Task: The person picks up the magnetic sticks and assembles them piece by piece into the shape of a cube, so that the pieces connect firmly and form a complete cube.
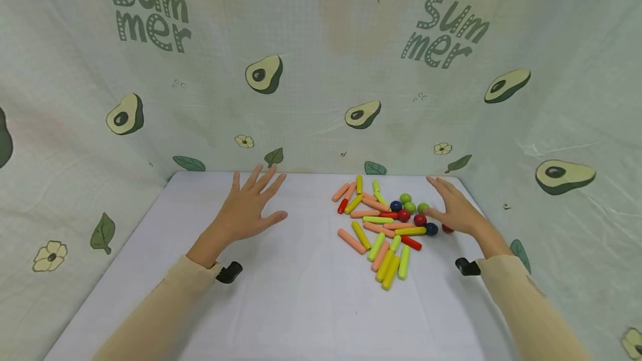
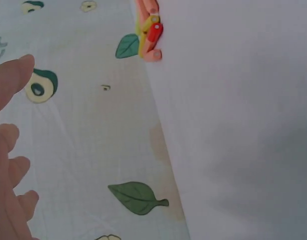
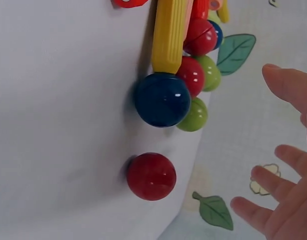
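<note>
Across the right-hand half of the counter (image 1: 301, 305), your rods (image 1: 378, 220) and balls (image 1: 404, 215) lie in a loose spread, the balls gathered mostly at the right of it. Both hands are free of them. Your left hand (image 1: 246, 210) has its fingers fanned wide, well apart from the rods. Your right hand (image 1: 453, 210) is beside the balls, fingers spread and the thumb set away from them, holding nothing.

Expect the rods to be light and stiff, probably hard plastic; the ridged sides of the yellow rod (image 3: 168, 35) should give your fingers some bite. Take a rod across its middle, since several overlap and a pull at one end could drag its neighbours. That yellow rod appears to butt against the blue ball (image 3: 162, 100), so move either one gently. The balls look glossy and hard, likely slippery and quick to roll; pinch one from opposite sides, below its crown if you can. The lone red ball (image 3: 151, 176) offers the easiest access, being apart from the others, while the green balls (image 3: 192, 115) sit behind the cluster in the right wrist view.

Mind the far edge, which meets the printed cloth (image 1: 311, 32): the uppermost rods lie close to it. The right edge is near the lone red ball too. Your best room is bare white surface to the left of the rods and toward you.
</note>
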{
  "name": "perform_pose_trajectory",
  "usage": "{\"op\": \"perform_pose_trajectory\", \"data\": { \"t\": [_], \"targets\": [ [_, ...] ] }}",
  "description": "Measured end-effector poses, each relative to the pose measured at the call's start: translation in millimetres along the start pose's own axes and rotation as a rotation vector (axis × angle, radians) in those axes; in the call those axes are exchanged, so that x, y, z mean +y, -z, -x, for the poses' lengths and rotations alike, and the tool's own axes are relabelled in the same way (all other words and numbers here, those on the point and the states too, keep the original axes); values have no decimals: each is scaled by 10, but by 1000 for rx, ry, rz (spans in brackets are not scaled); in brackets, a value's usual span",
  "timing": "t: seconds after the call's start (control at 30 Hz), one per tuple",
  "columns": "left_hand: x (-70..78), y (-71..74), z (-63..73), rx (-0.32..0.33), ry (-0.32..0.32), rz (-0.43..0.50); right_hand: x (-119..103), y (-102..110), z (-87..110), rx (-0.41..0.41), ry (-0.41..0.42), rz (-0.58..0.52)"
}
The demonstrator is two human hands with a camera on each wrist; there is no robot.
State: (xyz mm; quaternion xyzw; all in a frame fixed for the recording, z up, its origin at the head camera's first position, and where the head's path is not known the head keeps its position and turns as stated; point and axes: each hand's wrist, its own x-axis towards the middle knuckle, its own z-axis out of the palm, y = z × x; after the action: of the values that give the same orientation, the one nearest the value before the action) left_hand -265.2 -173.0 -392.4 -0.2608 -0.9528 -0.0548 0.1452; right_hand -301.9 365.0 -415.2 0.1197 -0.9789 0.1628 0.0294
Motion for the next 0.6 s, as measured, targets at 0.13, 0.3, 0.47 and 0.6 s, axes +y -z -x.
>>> {"op": "perform_pose_trajectory", "data": {
  "t": [0.13, 0.3, 0.47, 0.6],
  "targets": [
    [148, -90, -94, -22, -22, 42, 79, -30, -57, -26, 2, -44],
    [331, -264, -217, -56, -68, 84, 163, -69, -114, -37, 19, -85],
    [514, -462, -320, -117, -92, 174, 268, -149, -167, -49, 35, -113],
    [617, -625, -380, -162, -91, 249, 329, -209, -204, -55, 36, -115]
  ]
}}
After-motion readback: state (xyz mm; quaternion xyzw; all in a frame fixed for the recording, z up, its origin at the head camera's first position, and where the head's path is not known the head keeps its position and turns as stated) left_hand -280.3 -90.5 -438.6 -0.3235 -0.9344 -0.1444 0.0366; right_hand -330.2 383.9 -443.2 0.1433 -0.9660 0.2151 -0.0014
